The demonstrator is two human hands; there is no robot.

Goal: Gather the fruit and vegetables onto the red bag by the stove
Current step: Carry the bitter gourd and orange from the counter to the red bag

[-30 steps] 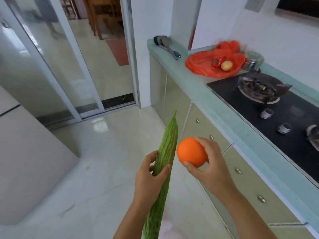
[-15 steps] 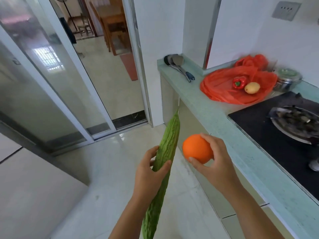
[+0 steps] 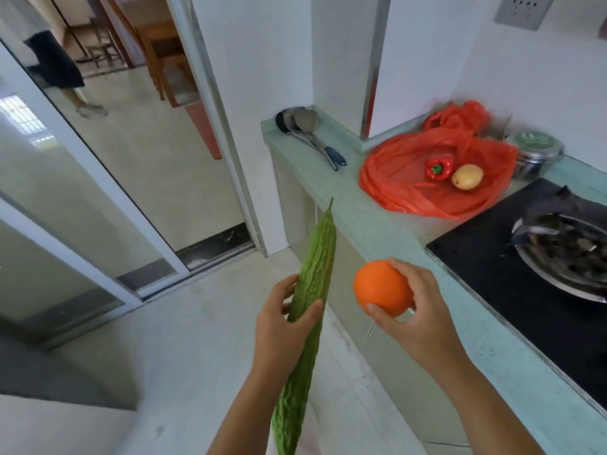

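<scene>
Beside the pale green counter [image 3: 387, 231], a long bumpy green bitter gourd [image 3: 312, 300] is gripped by the left hand [image 3: 279, 333], and a round orange fruit [image 3: 382, 288] is clasped by the right hand [image 3: 414, 313].

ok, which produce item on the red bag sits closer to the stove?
The yellow fruit: it lies on the stove side of the red bell pepper on the red bag.

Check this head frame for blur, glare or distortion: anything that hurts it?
Head view: the hands, bitter gourd and orange are sharp; the red bag and the steel container behind it are smeared at their far edges; wide-angle bending tilts the door frames; reflections wash the glass door; daylight is even.
</scene>
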